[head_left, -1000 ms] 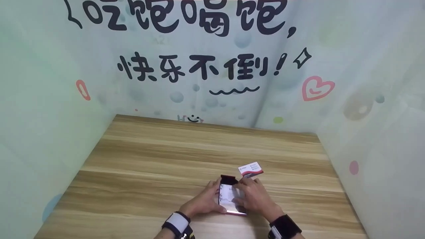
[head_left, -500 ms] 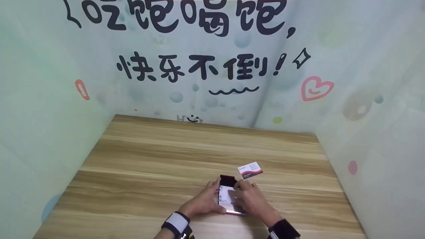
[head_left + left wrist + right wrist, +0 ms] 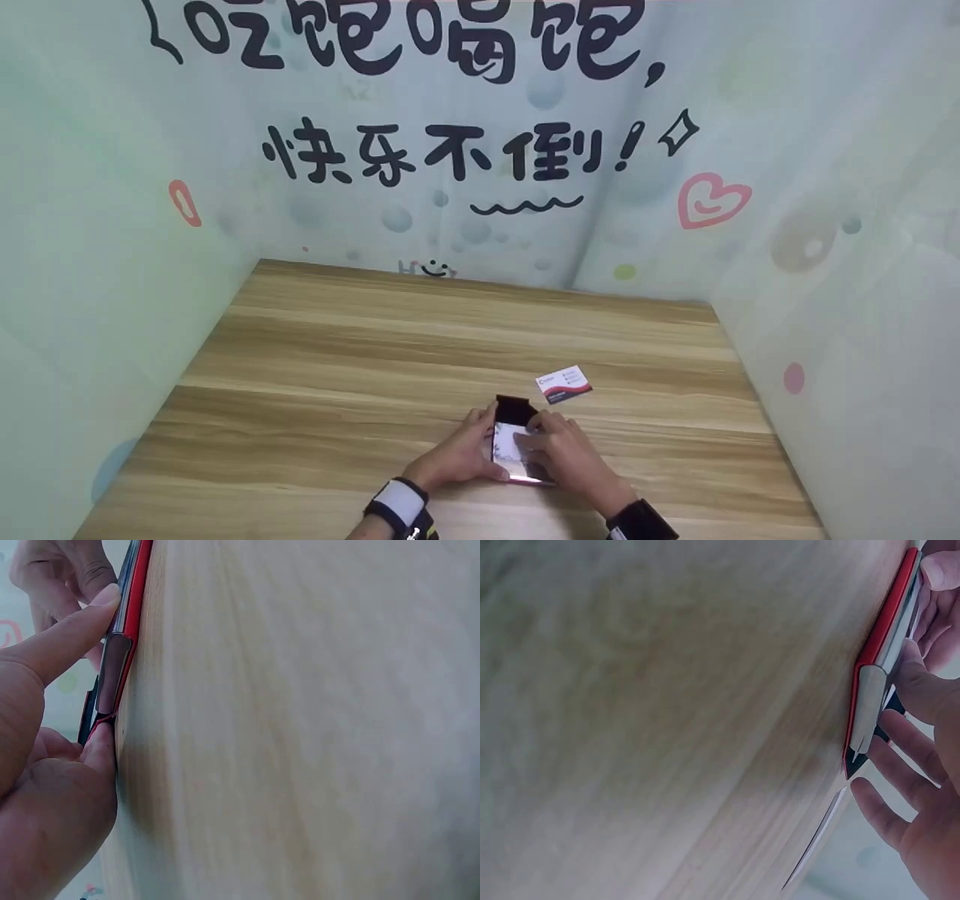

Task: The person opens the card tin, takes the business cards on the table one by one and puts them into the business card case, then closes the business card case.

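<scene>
A card case (image 3: 514,411) with a red outside and dark lining lies unfolded near the table's front edge, its flap pointing away. Over its shiny inside sits a white card (image 3: 506,439) with a grey print. My left hand (image 3: 469,454) grips the case's left side, thumb at the near corner and fingers at the far end. From the right, my right hand (image 3: 574,454) touches the card and the case's right edge. In the right wrist view its fingers (image 3: 900,769) are spread and fairly straight beside the red case (image 3: 889,619). Part of the card is hidden beneath that hand.
Beyond the right hand, a white, red and dark business card (image 3: 564,384) lies flat on the wooden table (image 3: 360,352). Printed cloth walls (image 3: 420,225) stand at the back and both sides. Each wrist wears a strap.
The white card has slid a little toward the near end of the case, showing more dark lining above it. My right hand has shifted slightly nearer; the left hand stays put.
</scene>
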`<move>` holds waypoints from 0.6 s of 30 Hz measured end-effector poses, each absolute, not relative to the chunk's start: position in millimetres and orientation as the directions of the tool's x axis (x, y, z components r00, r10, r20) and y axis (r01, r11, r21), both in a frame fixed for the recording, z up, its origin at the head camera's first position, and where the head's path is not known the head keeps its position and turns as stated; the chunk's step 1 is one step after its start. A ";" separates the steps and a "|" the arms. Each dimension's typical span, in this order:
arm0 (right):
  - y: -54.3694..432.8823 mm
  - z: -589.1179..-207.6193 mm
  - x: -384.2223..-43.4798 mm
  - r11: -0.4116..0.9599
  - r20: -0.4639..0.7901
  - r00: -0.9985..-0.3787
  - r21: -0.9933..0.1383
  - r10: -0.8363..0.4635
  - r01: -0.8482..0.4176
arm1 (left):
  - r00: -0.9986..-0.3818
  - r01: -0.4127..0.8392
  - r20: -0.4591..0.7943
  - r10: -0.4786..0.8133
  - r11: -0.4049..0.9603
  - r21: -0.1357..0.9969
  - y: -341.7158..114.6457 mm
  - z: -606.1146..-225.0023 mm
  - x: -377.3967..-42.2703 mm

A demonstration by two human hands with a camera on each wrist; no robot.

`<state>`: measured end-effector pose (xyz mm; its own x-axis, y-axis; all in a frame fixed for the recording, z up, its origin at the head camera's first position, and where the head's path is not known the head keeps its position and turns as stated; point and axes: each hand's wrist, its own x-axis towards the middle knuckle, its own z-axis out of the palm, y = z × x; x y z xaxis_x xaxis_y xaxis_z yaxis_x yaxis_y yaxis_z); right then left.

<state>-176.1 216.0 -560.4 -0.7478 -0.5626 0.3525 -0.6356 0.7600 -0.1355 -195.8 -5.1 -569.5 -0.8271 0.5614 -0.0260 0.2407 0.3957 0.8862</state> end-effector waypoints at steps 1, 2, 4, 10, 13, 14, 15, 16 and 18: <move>216.1 -560.4 -175.9 0.759 0.348 -0.751 -0.145 -0.561 -0.634 | -0.826 0.241 -0.026 0.563 0.395 0.887 -5.0 -569.7 -195.8; 216.3 -560.5 -175.7 0.760 0.340 -0.758 -0.160 -0.556 -0.630 | -0.826 0.239 -0.028 0.563 0.395 0.887 -4.9 -570.3 -196.0; 216.7 -561.2 -176.0 0.760 0.332 -0.767 -0.184 -0.548 -0.623 | -0.825 0.238 -0.028 0.565 0.391 0.889 -4.7 -570.8 -195.9; 216.9 -564.2 -176.8 0.748 0.368 -0.755 -0.197 -0.543 -0.633 | -0.824 0.229 -0.036 0.565 0.390 0.892 -4.6 -570.9 -196.0; 216.7 -564.9 -175.6 0.742 0.383 -0.746 -0.195 -0.544 -0.641 | -0.823 0.226 -0.040 0.566 0.392 0.892 -4.3 -570.5 -196.5; 216.6 -564.8 -174.8 0.740 0.389 -0.743 -0.196 -0.544 -0.644 | -0.824 0.228 -0.041 0.565 0.398 0.888 -4.3 -570.5 -196.7; 216.5 -564.8 -174.3 0.736 0.396 -0.739 -0.195 -0.545 -0.648 | -0.825 0.231 -0.041 0.563 0.403 0.885 -4.1 -570.7 -196.8; 216.4 -565.0 -173.7 0.733 0.403 -0.734 -0.195 -0.547 -0.652 | -0.826 0.234 -0.042 0.562 0.410 0.881 -4.0 -570.6 -197.0; 215.9 -564.7 -172.5 0.724 0.419 -0.722 -0.190 -0.551 -0.663 | -0.828 0.233 -0.048 0.559 0.420 0.877 -3.8 -570.6 -197.3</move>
